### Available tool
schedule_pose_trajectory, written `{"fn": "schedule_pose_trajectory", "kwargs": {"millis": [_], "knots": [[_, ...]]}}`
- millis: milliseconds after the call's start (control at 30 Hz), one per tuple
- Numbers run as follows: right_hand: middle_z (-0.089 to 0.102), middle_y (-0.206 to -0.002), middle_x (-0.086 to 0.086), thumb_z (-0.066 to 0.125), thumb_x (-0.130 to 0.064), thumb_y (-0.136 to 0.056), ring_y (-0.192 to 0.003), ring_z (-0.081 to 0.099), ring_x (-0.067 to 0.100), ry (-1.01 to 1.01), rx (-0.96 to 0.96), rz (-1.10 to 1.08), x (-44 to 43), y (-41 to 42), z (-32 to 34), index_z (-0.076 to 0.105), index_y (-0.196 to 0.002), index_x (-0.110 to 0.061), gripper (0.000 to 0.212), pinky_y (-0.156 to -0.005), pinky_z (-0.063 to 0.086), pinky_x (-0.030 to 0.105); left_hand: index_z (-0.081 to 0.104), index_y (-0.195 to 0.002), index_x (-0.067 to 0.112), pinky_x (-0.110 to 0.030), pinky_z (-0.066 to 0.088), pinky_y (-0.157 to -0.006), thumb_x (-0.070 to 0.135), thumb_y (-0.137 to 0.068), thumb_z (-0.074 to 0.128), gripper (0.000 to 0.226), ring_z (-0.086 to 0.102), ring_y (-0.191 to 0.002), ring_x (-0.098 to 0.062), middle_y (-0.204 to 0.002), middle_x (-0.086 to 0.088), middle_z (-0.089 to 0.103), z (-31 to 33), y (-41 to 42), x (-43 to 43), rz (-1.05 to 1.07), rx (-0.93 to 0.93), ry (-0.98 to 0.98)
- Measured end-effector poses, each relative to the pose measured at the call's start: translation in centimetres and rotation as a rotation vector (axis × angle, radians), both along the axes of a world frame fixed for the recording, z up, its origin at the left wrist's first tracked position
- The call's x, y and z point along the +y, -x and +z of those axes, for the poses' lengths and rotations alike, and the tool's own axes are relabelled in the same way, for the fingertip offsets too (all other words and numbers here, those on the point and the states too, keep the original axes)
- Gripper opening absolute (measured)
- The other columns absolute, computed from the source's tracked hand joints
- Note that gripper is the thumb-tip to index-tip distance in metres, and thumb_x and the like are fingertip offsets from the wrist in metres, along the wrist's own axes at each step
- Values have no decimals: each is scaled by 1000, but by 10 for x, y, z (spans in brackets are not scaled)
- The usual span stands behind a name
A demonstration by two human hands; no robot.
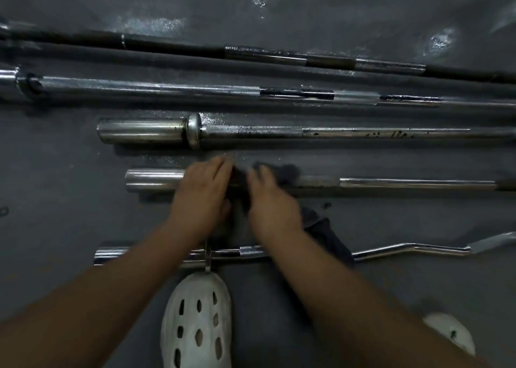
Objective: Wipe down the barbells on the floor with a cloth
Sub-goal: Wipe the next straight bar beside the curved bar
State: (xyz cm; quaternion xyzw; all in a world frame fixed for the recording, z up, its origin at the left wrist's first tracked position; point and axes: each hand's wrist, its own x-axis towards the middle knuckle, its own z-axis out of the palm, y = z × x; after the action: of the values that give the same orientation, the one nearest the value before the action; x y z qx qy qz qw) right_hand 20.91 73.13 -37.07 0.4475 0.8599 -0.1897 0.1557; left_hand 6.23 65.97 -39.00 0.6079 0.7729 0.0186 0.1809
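Several barbells lie side by side on a dark grey floor. Both my hands are on the fourth bar from the top (pixel 405 184), near its left sleeve. My left hand (pixel 202 197) grips the bar where the sleeve meets the shaft. My right hand (pixel 269 200) holds a dark grey cloth (pixel 287 173) wrapped over the bar; the cloth's tail (pixel 325 232) hangs down toward the curl bar (pixel 405 249). Both hands are motion-blurred. The cloth hides the bar's collar.
Above lie a chrome barbell (pixel 251 131), a longer chrome one (pixel 167 88) and a black one (pixel 167 46). My white perforated clogs (pixel 196 323) stand just below the curl bar, the second (pixel 449 332) at lower right. The floor has worn, shiny patches.
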Motion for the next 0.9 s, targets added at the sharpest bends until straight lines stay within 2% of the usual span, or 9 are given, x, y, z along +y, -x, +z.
{"fn": "schedule_pose_trajectory", "kwargs": {"millis": [67, 133, 300, 467, 567, 667, 733, 833, 900], "knots": [[6, -165, 3, 52, -15, -94, -106, 64, 35, 54, 50, 66, -20, 5, -7, 13, -156, -27, 74, -77, 54, 44, 39, -146, 12, -47, 27, -111, 31, -63, 78, 94, 44, -129, -35, -150, -15, 39, -7, -15, -21, 3, 16, -87], [3, -166, -3, 51, -15, -92, -106, 64, 35, 23, 91, 34, -10, -17, -12, 13, -155, -32, 76, -81, 55, 46, 36, -147, 18, -45, 23, -110, 33, -60, 76, 96, 42, -130, -32, -151, -11, 38, -13, -8, -19, -27, 39, -110], [20, -161, -8, 55, -18, -86, -119, 57, 35, -40, 59, -351, 70, -98, -7, 31, -150, -31, 69, -94, 46, 44, 25, -154, 18, -47, 25, -114, 41, -67, 68, 99, 33, -138, -31, -154, -8, 33, -6, 17, 6, 68, -83, -103], [33, -153, 3, 52, -9, -87, -119, 54, 37, -57, 107, -552, 95, -114, -8, 46, -138, -19, 53, -94, 44, 43, 29, -152, 8, -44, 17, -119, 42, -64, 60, 100, 36, -136, -29, -145, -16, 45, -10, 6, -20, 72, 32, -130], [22, -161, 0, 51, -9, -86, -128, 50, 34, 75, 131, -425, 55, -73, -2, 38, -147, -24, 64, -101, 42, 42, 40, -145, 12, -47, 27, -114, 42, -67, 53, 85, 44, -128, -30, -137, -12, 52, -2, -2, -23, 168, -75, -141], [8, -165, -7, 51, -11, -85, -128, 51, 33, 204, 117, -125, 8, -53, 5, 25, -153, -34, 76, -100, 46, 41, 56, -123, 17, -43, 39, -90, 40, -74, 48, 55, 52, -102, -30, -112, -6, 60, 11, -8, -36, 232, -147, -214], [20, -162, -7, 51, -11, -85, -130, 49, 30, 180, 146, -177, 15, -70, 6, 34, -150, -33, 71, -102, 45, 40, 58, -114, 17, -41, 37, -82, 40, -81, 45, 42, 50, -93, -28, -102, -5, 59, 9, -9, -42, 272, -167, -226], [44, -148, -3, 51, -10, -83, -125, 52, 28, 83, 170, -405, 40, -105, -5, 52, -140, -25, 59, -100, 45, 38, 56, -119, 19, -42, 38, -85, 42, -93, 42, 37, 53, -99, -28, -106, -4, 60, 3, -13, -42, 296, -122, -131], [45, -147, -1, 48, -13, -81, -124, 53, 30, 98, 173, -470, 30, -98, -2, 55, -136, -23, 56, -101, 46, 41, 56, -117, 20, -42, 38, -86, 44, -98, 34, 38, 56, -99, -28, -104, -1, 63, 2, -22, -48, 219, -75, -69]]}}
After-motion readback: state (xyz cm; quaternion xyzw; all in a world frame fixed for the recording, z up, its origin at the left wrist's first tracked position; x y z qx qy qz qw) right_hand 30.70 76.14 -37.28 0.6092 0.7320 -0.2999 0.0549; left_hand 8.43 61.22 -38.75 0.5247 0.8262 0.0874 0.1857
